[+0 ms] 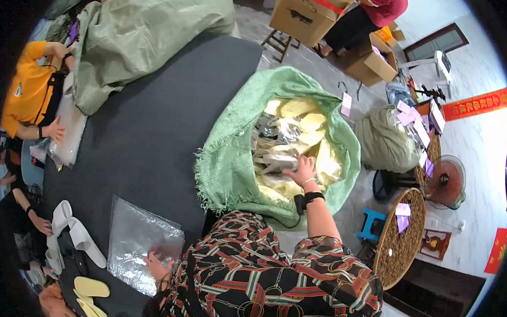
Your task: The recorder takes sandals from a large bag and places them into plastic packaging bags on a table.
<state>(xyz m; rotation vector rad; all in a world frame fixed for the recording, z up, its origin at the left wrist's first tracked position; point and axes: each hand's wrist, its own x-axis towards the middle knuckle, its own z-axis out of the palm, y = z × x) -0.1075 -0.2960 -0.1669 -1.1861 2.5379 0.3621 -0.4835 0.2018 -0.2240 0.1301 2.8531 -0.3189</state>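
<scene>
My right hand (300, 170) reaches down into a large open green sack (225, 157) beside the table, its fingers resting on the pale yellow insoles and clear-wrapped packets (282, 140) inside; whether it grips one I cannot tell. A black band sits on that wrist. My left hand (157, 265) lies at the near edge of the dark grey table (154, 116), fingers touching a stack of clear plastic bags (136, 238). Yellow insoles (91, 287) and white straps (75, 233) lie to the left of the bags.
A person in orange (29, 92) handles clear bags (70, 130) at the table's left edge. Another green sack (140, 31) lies across the far end. Cardboard boxes (306, 15), a grey bundle (383, 142), a fan (445, 181), a blue stool (372, 223) and round wicker trays (398, 242) fill the floor at right.
</scene>
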